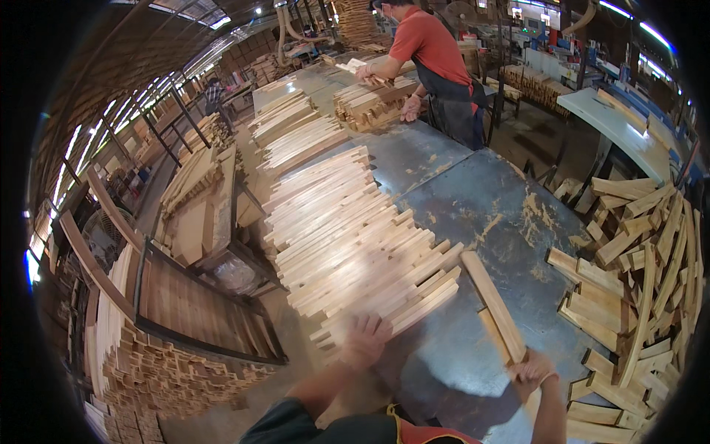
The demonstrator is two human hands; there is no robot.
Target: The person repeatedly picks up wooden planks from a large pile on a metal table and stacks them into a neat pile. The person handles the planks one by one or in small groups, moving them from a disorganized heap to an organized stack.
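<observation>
A wide row of pale wooden strips [355, 229] lies side by side along the left part of the metal-topped table [444, 185]. My left hand [365, 340], a little blurred, rests at the nearest strips with its fingers stretched out. On the right, my right hand [532, 371] is closed around the near end of a longer wooden slat [489, 296], which slants away from me to the left. A second slat [491, 334] shows just beside it, partly covered by the first and by my hand.
Across the table a person in a red shirt [436, 48] handles a wood stack [373, 103]. Wood pieces [629, 296] pile up along the right edge. Sawdust [532, 218] dots the tabletop. To the left stand a dark-framed wooden rack [200, 303] and stacked boards [170, 370].
</observation>
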